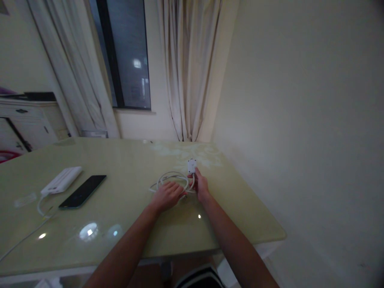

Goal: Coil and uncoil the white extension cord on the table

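With the right hand pinching what looks like a white plug and the left hand gripping the coiled cable left of it — keep the loops slack.

Glossy tbl; cable prob. smooth plastic

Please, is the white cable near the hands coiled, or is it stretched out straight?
Coiled: the white cable forms loose, overlapping loops, and the left hand covers part of them.

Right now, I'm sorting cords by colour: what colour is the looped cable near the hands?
The cable is white, best seen in the head view.
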A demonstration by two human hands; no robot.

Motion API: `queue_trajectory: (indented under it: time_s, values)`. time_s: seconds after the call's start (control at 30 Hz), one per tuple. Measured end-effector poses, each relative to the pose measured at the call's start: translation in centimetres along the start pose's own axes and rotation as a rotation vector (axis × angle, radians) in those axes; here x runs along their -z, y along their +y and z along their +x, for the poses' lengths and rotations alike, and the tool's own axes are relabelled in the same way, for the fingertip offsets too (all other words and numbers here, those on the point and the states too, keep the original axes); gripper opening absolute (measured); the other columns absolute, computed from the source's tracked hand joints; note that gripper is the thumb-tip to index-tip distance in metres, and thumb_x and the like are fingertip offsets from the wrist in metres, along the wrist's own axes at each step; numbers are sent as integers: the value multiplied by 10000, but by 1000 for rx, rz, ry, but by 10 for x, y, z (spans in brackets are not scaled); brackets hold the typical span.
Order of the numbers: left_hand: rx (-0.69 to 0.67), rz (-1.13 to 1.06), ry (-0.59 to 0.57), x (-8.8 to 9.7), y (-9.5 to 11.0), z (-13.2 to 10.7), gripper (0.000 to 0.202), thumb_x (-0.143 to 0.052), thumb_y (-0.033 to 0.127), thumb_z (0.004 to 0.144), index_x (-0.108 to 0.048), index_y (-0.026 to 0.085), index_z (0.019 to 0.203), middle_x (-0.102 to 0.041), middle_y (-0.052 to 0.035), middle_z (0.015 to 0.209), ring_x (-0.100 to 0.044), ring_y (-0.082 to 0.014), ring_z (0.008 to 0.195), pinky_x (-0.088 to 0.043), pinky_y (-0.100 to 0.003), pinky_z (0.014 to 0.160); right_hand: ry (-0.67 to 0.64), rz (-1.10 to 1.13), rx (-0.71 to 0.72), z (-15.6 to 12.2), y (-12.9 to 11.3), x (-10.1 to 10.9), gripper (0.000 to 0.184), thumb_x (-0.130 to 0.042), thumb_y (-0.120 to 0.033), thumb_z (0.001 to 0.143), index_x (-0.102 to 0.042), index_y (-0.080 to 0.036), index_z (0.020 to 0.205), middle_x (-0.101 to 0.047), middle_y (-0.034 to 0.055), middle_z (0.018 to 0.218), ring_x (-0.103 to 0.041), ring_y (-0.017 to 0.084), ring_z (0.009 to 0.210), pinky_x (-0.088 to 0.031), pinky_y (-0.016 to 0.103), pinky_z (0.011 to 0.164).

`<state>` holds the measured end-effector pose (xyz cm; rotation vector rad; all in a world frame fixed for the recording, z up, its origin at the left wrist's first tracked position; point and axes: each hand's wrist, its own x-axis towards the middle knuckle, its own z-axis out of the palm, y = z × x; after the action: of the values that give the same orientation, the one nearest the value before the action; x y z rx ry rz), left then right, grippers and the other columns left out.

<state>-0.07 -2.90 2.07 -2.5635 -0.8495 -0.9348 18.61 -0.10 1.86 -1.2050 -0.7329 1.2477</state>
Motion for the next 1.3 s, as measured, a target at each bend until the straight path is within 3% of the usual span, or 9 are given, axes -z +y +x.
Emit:
queue_trajectory:
  time_s: [0.23,0.33,0.5,0.63,0.73,0.87,1.0,1.13,1.3]
  values:
    - [-172,171,168,-1,3,0,290,-548,339,1020,-597,202,769,-618,-12,673,-567,-168,647,-384,-327,650,-62,-43,-16,2,-2,3,632,-528,-699,889,-726,-123,721,-568,13,444,-418,77,329,-216,204,349]
    - [-193,192,169,0,4,1,279,-563,332,1012,-592,206,764,-611,-9,666,-559,-170,638,-372,-335,642,-31,-96,0,1,-2,3,639,-531,-706,878,-730,-125,704,-542,4,419,-368,73,310,-212,214,353]
    - [-203,177,147,0,5,0,255,-576,307,1004,-590,207,769,-609,-14,675,-559,-176,650,-357,-342,644,-9,-70,1,-2,-2,3,615,-595,-709,829,-734,-124,703,-565,5,458,-425,79,350,-250,217,379]
    - [-187,180,136,-3,4,-1,255,-571,319,1007,-598,209,778,-620,-15,687,-569,-180,660,-375,-345,658,4,-9,66,-3,0,2,506,-755,-635,709,-752,-135,781,-603,-14,529,-425,66,382,-235,209,384]
    - [-129,177,123,-6,4,0,278,-563,352,1012,-606,214,775,-642,-19,705,-591,-187,688,-400,-344,681,12,50,167,-1,0,2,440,-867,-532,607,-747,-146,781,-587,-47,552,-402,47,401,-245,199,389]
    - [81,110,166,-4,2,2,292,-545,378,1020,-627,218,790,-677,-28,746,-612,-196,735,-422,-343,718,-56,251,203,0,-7,5,406,-914,-427,600,-768,-151,860,-606,-47,589,-492,63,476,-344,181,422]
    - [264,99,248,4,-1,4,251,-540,381,1020,-672,223,876,-708,-42,821,-614,-217,803,-416,-350,757,-142,428,93,0,-13,9,318,-868,-395,725,-762,-144,889,-686,3,653,-603,90,538,-436,164,440]
    - [276,92,284,11,-4,4,258,-533,404,1019,-685,228,906,-707,-40,816,-612,-217,813,-399,-351,775,-170,469,-89,-1,-15,10,287,-716,-439,907,-732,-156,944,-708,25,629,-614,104,485,-465,168,426]
    - [337,99,324,16,-7,4,295,-497,433,1028,-684,230,924,-710,-41,812,-617,-215,802,-390,-350,781,-248,521,-32,-4,-23,15,385,-591,-521,954,-697,-194,1128,-747,38,704,-682,147,564,-527,209,497]
